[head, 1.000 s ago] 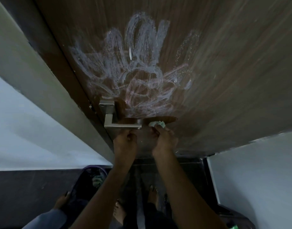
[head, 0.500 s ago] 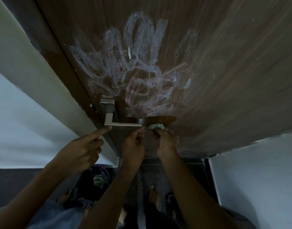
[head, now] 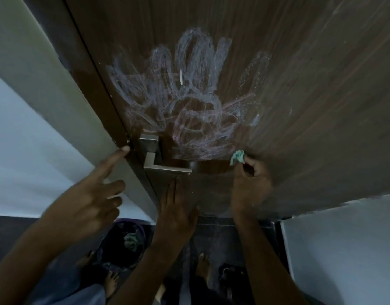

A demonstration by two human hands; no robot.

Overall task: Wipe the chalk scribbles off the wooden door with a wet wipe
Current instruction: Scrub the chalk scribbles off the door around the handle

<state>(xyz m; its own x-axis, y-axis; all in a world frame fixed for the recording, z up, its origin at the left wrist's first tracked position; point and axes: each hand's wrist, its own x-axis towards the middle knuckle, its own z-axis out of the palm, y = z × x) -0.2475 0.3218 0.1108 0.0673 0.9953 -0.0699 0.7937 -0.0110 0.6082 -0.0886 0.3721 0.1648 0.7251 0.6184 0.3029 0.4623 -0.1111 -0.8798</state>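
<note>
Right of the door handle [head: 165, 164] bare door [head: 310, 106] lay open; just left of it, another person's pointing hand [head: 90, 199] blocked the frame edge.

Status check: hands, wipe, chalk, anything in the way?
Right hand pinches wipe at scribbles' lower edge. Left hand flat on door. Another person's hand points near handle.

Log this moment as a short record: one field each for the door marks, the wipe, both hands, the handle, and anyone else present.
door marks: chalk scribbles cover the wooden door above the handle
wipe: wet wipe, crumpled, at the scribbles' lower right edge
right hand: right hand pinches the wipe against the door
left hand: left hand flat on the door, fingers straight
handle: metal handle, untouched
other: a third hand points at the door edge
</note>
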